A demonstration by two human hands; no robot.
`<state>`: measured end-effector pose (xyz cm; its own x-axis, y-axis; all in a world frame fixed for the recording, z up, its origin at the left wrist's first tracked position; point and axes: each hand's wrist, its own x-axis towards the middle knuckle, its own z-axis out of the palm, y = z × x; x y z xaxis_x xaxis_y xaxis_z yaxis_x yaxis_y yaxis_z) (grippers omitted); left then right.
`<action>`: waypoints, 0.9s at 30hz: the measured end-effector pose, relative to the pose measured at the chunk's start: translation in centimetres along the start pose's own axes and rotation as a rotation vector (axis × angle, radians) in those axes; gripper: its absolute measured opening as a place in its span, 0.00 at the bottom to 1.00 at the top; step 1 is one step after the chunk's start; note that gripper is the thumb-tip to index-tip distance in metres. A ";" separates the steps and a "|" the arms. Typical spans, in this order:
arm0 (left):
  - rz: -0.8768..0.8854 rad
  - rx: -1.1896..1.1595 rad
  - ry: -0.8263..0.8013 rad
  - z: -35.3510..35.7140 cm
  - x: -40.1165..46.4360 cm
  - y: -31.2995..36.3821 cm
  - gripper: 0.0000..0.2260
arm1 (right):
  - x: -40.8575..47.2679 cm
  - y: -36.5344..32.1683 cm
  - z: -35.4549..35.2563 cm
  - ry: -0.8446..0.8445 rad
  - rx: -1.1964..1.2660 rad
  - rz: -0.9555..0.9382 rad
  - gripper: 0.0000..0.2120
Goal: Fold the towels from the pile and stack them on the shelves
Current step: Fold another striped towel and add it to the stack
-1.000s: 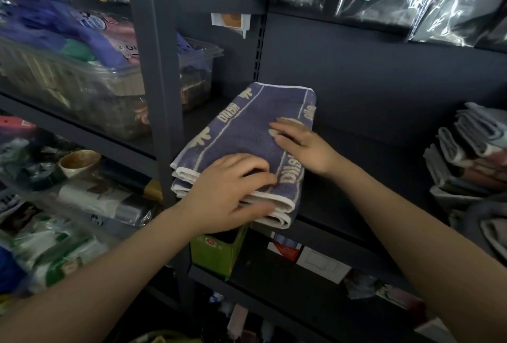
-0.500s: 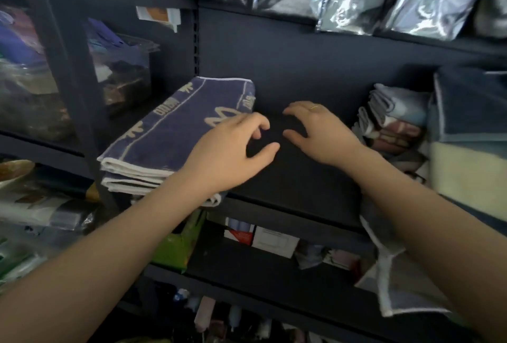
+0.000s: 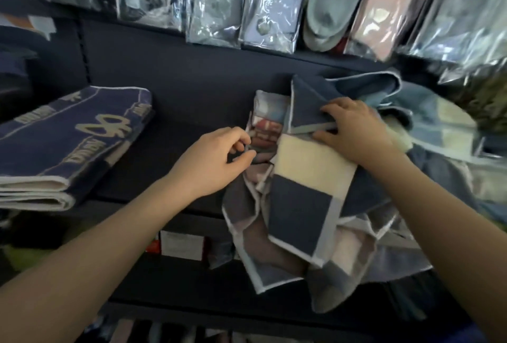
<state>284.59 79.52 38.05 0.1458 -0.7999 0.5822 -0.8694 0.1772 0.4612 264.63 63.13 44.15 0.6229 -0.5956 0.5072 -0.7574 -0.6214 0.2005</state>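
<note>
On the dark metal shelf a folded navy towel lies flat at the left, its soft terry face woven with pale lettering and a looping motif, its cream underside showing as rounded layers along the near fold. Well apart from it, to the right, sits a loose pile of towels in blocks of navy, cream, grey and dusty pink with pale bound edges; part of it spills crumpled over the shelf's front edge. The left hand has its fingers curled in a pinch at the pile's left edge, apparently gripping a fold, though blur hides the contact. The right hand holds a navy corner flap atop the pile, fingers over it and thumb beneath. Above, glossy crinkled plastic packets hang in a row.
</note>
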 end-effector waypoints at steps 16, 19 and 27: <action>-0.417 -0.988 -0.071 -1.1 0.7 7.7 0.28 | -9.2 -8.7 -1.8 0.230 0.676 -0.525 0.10; -0.510 -0.653 -0.069 -1.4 0.3 8.1 0.11 | -10.6 -9.9 -0.8 0.139 0.754 -0.592 0.10; -0.388 -0.231 -0.139 -0.2 -3.4 6.7 0.09 | -10.2 -9.2 -3.0 -0.041 1.111 -0.648 0.15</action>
<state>278.31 83.55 39.26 0.3606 -0.8988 0.2492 -0.6334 -0.0399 0.7728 264.67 76.52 39.66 0.8347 -0.0304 0.5499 0.2400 -0.8785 -0.4130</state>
